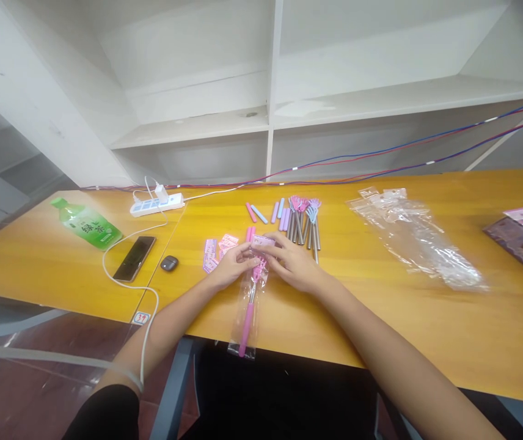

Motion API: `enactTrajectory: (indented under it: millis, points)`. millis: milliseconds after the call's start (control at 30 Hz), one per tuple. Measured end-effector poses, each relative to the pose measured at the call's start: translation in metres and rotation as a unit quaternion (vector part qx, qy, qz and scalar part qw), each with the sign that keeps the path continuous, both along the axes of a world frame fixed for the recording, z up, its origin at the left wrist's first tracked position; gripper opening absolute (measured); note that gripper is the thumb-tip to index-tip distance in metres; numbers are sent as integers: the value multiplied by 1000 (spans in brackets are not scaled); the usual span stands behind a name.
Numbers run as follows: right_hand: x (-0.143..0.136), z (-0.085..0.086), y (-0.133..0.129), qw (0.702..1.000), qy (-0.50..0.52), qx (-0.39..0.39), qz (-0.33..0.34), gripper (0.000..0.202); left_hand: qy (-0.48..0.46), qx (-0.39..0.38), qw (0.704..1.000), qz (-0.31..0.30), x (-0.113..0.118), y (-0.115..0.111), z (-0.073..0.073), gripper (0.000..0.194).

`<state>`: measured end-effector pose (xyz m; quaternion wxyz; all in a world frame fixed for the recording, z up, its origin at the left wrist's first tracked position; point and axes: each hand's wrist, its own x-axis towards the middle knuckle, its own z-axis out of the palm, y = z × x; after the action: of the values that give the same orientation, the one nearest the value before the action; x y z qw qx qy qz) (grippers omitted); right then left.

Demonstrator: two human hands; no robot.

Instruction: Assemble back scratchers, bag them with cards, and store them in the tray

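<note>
Black sleeve, left arm, nearest the camera. Pink back scratcher, one, inside a clear bag, lower end past the front edge of the desk. Left hand: grip closed at the bag's upper end. Right hand: grip closed about a printed card there; whether film is pinched too, cannot tell. Step in hand, apparently: seating the card; next move calls for light, square alignment. Beyond: metal-shafted scratchers, coloured tubes. Left: loose cards, earbud case, phone. Right: clear bags, piled.
</note>
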<state>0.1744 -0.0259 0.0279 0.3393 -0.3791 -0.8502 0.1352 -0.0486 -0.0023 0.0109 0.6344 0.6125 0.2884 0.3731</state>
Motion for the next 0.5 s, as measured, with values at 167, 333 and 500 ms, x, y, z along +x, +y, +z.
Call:
enactTrajectory:
  millis: [167, 333, 500]
  points:
    - [2, -1, 2, 1000, -13, 15, -22, 40, -31, -10, 999, 18, -1, 2, -2, 56]
    - [5, -2, 4, 999, -17, 35, -35, 36, -49, -24, 998, 22, -1, 3, -1, 54]
    - [7, -2, 5, 998, -10, 40, -46, 35, -56, -41, 997, 30, -1, 4, -1, 55]
